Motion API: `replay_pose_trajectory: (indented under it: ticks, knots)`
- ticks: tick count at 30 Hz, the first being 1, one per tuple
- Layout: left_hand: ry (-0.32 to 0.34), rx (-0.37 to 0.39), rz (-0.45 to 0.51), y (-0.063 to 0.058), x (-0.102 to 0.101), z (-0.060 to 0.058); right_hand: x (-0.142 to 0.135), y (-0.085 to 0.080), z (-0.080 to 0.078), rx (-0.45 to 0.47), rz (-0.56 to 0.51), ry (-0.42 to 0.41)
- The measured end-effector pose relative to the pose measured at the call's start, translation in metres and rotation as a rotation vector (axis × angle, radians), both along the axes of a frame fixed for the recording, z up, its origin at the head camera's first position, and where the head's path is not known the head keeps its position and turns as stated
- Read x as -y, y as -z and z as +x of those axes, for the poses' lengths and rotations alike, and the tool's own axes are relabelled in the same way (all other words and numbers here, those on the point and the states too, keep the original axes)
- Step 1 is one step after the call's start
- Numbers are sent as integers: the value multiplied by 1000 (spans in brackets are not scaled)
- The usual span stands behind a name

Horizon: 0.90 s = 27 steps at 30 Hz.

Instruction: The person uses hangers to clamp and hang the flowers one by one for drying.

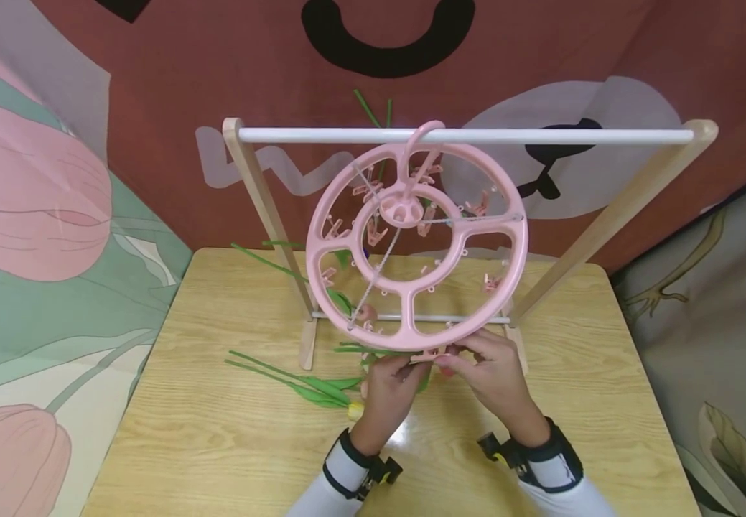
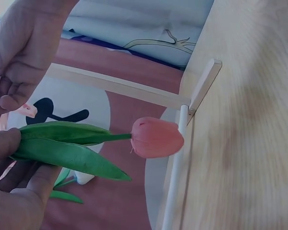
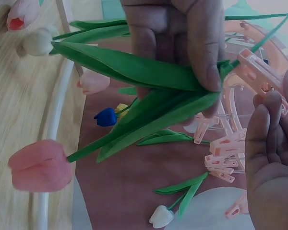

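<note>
My left hand (image 1: pixel 390 395) pinches a pink artificial tulip (image 3: pixel 41 165) at its green leaves, with the flower hanging downward. My right hand (image 1: pixel 498 377) grips a pink clothespin (image 3: pixel 259 76) below the near rim of a round pink drying hanger (image 1: pixel 408 341). In the right wrist view, the tulip's stem lies at the clothespin's jaws; whether it is clamped I cannot tell. Both hands are close together beneath the rim. The hanger hooks over the white rod (image 1: pixel 541 136) of a wooden rack, and several more clothespins (image 1: pixel 375 233) dangle from its rings.
A yellow tulip (image 1: pixel 355 411) lies on the wooden table (image 1: pixel 185 438), left of my left hand. A blue tulip (image 3: pixel 105 117) and a white tulip (image 3: pixel 162 216) hang beneath the hanger. The rack's wooden posts (image 1: pixel 586 248) stand on both sides; printed cloth (image 1: pixel 172 64) covers the walls behind.
</note>
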<state>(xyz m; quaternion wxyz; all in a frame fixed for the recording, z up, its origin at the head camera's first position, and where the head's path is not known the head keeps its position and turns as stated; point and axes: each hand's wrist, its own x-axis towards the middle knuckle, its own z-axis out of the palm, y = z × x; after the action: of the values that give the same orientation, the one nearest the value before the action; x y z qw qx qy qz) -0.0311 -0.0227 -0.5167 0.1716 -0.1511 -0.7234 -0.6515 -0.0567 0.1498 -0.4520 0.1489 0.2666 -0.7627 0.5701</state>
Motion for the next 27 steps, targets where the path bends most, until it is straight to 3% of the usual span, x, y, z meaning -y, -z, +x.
replay_pose_trajectory:
  ticks: [4, 10, 17, 25, 27]
  knots:
    - [7, 23, -3, -2, 1, -1, 2, 0, 0, -1, -3, -16]
    - [7, -4, -14, -2, 2, -3, 4, -2, 0, 12, -7, -38]
    - [-46, 24, -113, -5, 9, 2, 5, -1, 2, 58, 35, 9]
    - [109, 15, -52, -2, 30, 8, 2, 7, 3, 231, -251, -146]
    - [122, 4, -66, -2, 38, 10, 3, 9, 4, 248, -336, -172]
